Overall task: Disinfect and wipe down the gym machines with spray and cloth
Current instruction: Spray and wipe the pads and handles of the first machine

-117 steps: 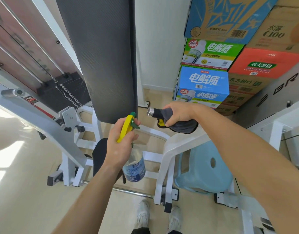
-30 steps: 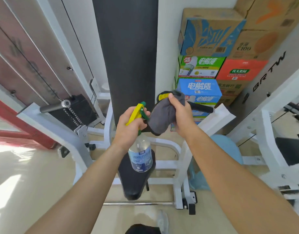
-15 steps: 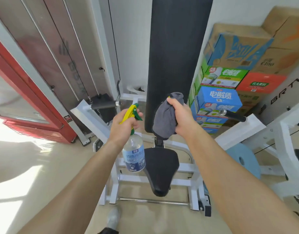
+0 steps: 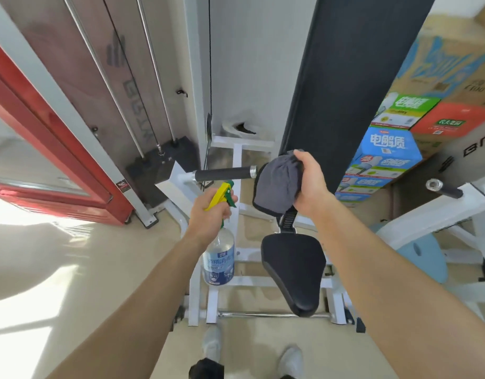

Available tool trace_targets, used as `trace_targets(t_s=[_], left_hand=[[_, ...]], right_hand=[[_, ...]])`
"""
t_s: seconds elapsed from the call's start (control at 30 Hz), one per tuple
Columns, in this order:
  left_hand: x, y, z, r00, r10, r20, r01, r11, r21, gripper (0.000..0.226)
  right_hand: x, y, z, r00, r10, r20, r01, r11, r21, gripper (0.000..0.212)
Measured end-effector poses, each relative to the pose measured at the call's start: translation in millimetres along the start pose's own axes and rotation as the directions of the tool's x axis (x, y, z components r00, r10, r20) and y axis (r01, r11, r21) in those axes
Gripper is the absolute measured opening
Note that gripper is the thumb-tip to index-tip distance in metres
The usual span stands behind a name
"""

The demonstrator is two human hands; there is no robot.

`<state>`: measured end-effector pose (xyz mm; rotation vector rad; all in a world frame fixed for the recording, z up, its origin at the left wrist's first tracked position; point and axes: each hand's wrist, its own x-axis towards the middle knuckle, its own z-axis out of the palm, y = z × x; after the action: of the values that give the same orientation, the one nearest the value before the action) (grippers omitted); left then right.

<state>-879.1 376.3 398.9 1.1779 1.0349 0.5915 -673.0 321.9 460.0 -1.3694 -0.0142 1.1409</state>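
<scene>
Cloth (image 4: 277, 184) and spray bottle (image 4: 219, 262) both in hand at the white-framed machine (image 4: 197, 296), centre of frame.

Head view: my right hand (image 4: 309, 184) grips the grey cloth bunched, just beside the chrome end of the black handle (image 4: 222, 173) at mid-frame. My left hand (image 4: 208, 214) is closed round the bottle's neck under the yellow trigger, nozzle towards that handle. I judge this handle to be the step in hand. No wet sheen shows on it, on the seat (image 4: 293, 269) below, or on the back pad (image 4: 345, 77) at upper right, so what is already wiped cannot be told. The floor (image 4: 85, 269) is pale and sunlit at lower left. Weight stack (image 4: 159, 165) and red door frame (image 4: 44, 132) stand left; stacked cartons (image 4: 386, 160) and a blue stool (image 4: 424, 258) right.
</scene>
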Motion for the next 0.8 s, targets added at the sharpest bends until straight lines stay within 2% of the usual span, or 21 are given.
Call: trace_targets(t_s=[0.3,0.4,0.47,0.53,0.6,0.67,0.73,0.8], left_hand=[[34,-16,-7,0.994,-0.027,0.107,0.030,0.999,-0.024,0.036],[38,-15,-5,0.992,-0.047,0.119,0.057,0.995,-0.080,0.033],[38,-18,-4,0.991,-0.064,0.120,0.075,0.994,-0.082,0.031],[37,-20,-5,0.990,-0.078,0.120,0.088,0.993,-0.076,0.032],[36,-22,-7,0.989,-0.087,0.116,0.099,0.990,-0.101,0.034],[34,-25,-11,0.990,-0.098,0.097,0.111,0.984,-0.142,0.039],[32,-28,-19,0.993,-0.097,0.065,0.106,0.982,-0.156,0.039],[30,-30,-29,0.997,-0.070,0.027,0.074,0.987,-0.146,0.043]], right_hand=[[17,5,10,0.997,-0.026,-0.069,0.025,1.000,-0.006,0.023],[13,6,16,0.992,-0.037,-0.124,0.027,0.996,-0.084,0.018],[16,7,20,0.978,-0.137,-0.159,0.101,0.971,-0.217,0.014],[22,8,25,0.940,-0.319,-0.120,0.248,0.882,-0.400,0.013],[24,7,37,0.876,-0.483,-0.003,0.390,0.711,-0.584,0.013],[33,7,49,0.801,-0.570,0.185,0.492,0.449,-0.746,0.021],[51,13,60,0.762,-0.507,0.404,0.528,0.124,-0.840,0.036],[69,28,68,0.758,-0.281,0.589,0.511,-0.306,-0.803,0.042]])
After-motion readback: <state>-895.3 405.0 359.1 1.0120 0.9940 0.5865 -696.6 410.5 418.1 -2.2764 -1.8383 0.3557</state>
